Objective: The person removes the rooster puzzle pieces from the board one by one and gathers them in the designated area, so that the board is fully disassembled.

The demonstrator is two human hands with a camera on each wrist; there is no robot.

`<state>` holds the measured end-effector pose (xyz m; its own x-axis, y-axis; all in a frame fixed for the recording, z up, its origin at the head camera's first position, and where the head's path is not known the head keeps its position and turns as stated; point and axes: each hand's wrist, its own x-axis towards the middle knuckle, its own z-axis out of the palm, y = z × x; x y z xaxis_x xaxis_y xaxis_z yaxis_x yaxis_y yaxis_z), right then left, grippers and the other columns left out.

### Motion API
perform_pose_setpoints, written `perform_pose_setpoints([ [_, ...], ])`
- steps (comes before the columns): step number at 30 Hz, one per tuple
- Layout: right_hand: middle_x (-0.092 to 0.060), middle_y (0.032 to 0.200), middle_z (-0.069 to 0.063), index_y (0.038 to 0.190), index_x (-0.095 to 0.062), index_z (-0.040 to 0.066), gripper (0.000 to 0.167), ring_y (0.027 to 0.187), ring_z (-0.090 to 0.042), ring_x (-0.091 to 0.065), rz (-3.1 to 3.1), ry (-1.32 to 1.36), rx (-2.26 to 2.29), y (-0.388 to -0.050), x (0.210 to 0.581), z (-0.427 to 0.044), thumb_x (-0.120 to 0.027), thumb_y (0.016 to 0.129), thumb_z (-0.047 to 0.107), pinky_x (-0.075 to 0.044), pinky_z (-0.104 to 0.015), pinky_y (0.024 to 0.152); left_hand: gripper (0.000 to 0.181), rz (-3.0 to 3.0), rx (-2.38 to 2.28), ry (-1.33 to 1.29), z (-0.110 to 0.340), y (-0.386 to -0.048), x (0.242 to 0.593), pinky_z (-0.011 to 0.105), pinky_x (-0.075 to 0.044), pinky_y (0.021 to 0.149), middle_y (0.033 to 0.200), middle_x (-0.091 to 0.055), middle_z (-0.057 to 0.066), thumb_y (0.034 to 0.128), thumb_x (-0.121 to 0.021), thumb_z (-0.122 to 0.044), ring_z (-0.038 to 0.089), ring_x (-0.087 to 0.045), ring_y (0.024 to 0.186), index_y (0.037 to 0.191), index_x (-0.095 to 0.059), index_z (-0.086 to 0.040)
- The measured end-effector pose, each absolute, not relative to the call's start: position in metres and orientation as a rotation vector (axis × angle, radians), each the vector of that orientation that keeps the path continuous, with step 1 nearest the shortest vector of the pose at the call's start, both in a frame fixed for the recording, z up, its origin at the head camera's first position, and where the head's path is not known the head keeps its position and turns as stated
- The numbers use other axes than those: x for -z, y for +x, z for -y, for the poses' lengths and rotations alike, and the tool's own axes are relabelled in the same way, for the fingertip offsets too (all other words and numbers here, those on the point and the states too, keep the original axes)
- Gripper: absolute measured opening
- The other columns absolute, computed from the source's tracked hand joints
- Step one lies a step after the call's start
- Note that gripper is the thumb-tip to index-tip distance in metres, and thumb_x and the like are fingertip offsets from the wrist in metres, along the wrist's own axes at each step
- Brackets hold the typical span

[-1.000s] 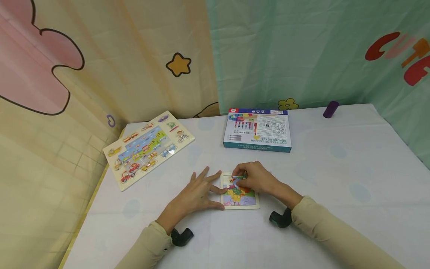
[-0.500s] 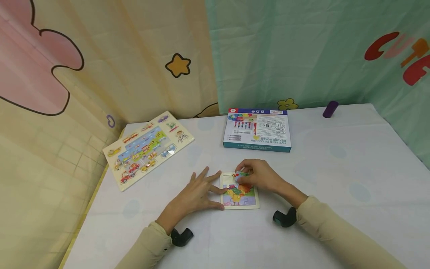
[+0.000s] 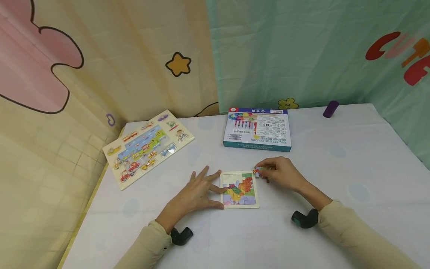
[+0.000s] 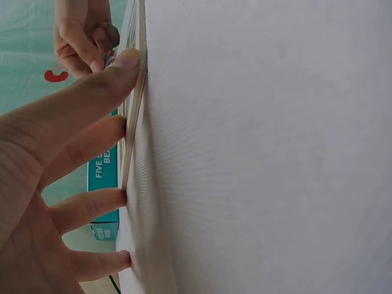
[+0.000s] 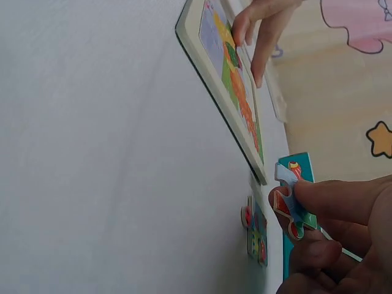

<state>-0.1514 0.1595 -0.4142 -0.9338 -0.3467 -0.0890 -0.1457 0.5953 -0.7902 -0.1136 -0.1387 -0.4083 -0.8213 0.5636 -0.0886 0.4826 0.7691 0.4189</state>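
A small jigsaw puzzle board (image 3: 240, 207) with a pale frame lies flat on the table. Colourful pieces fill most of it, and bare backing shows toward its upper left. My left hand (image 3: 198, 193) spreads its fingers along the left edge, thumb and some fingertips touching the frame. Just off the board's upper right corner, my right hand (image 3: 281, 174) pinches a jigsaw piece (image 5: 293, 202) of blue, red and green between thumb and fingers. Below that hand, more loose jigsaw pieces (image 5: 257, 233) lie on the cloth in the right wrist view; the head view hides them.
Behind the puzzle stands a flat teal-edged box (image 3: 257, 130) labelled for beads. A larger vehicle picture puzzle (image 3: 147, 149) lies at the back left. Near the back right edge is a purple cylinder (image 3: 330, 109). A printed curtain (image 3: 295, 52) hangs behind the white-covered table.
My right hand has lifted the jigsaw piece from over the board's upper part and moved right with it, uncovering the upper right pieces. The left hand stays in place.
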Motion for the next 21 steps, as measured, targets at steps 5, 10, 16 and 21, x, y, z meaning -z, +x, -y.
perform_pose_setpoints([
  [5,-0.072,0.101,-0.003,0.113,-0.074,0.007,0.025,0.082,-0.019,-0.056,-2.642,-0.371,1.221,-0.148,0.413,-0.178,-0.067,0.092,0.017,-0.048,-0.03,0.065,0.055,-2.748,-0.583,0.807,0.139,-0.113,0.408,0.075,-0.013,0.107,0.152,-0.042,0.007,0.0658,-0.088,-0.048,0.046,-0.017,0.145,0.114,-0.075,-0.024],
  [10,-0.071,0.105,-0.005,0.114,-0.074,0.008,0.025,0.085,-0.02,-0.054,-2.691,-0.317,1.175,-0.144,0.411,-0.194,-0.068,0.091,0.018,-0.046,-0.028,0.064,0.054,-2.739,-0.589,0.801,0.138,-0.113,0.409,0.074,-0.013,0.107,0.152,-0.042,0.007,0.0664,-0.087,-0.047,0.046,-0.017,0.145,0.114,-0.075,-0.025],
  [16,-0.071,0.104,-0.007,0.113,-0.075,0.007,0.025,0.085,-0.02,-0.053,-2.713,-0.285,1.15,-0.14,0.413,-0.208,-0.068,0.091,0.017,-0.045,-0.027,0.063,0.054,-2.739,-0.599,0.802,0.138,-0.113,0.408,0.074,-0.013,0.107,0.152,-0.042,0.007,0.0663,-0.088,-0.047,0.046,-0.017,0.145,0.114,-0.075,-0.024],
  [21,-0.071,0.102,-0.006,0.112,-0.075,0.007,0.024,0.082,-0.02,-0.052,-2.719,-0.284,1.145,-0.139,0.414,-0.211,-0.069,0.09,0.016,-0.044,-0.026,0.061,0.054,-2.734,-0.603,0.801,0.138,-0.113,0.408,0.074,-0.012,0.107,0.152,-0.042,0.007,0.0671,-0.087,-0.046,0.046,-0.016,0.145,0.114,-0.075,-0.024],
])
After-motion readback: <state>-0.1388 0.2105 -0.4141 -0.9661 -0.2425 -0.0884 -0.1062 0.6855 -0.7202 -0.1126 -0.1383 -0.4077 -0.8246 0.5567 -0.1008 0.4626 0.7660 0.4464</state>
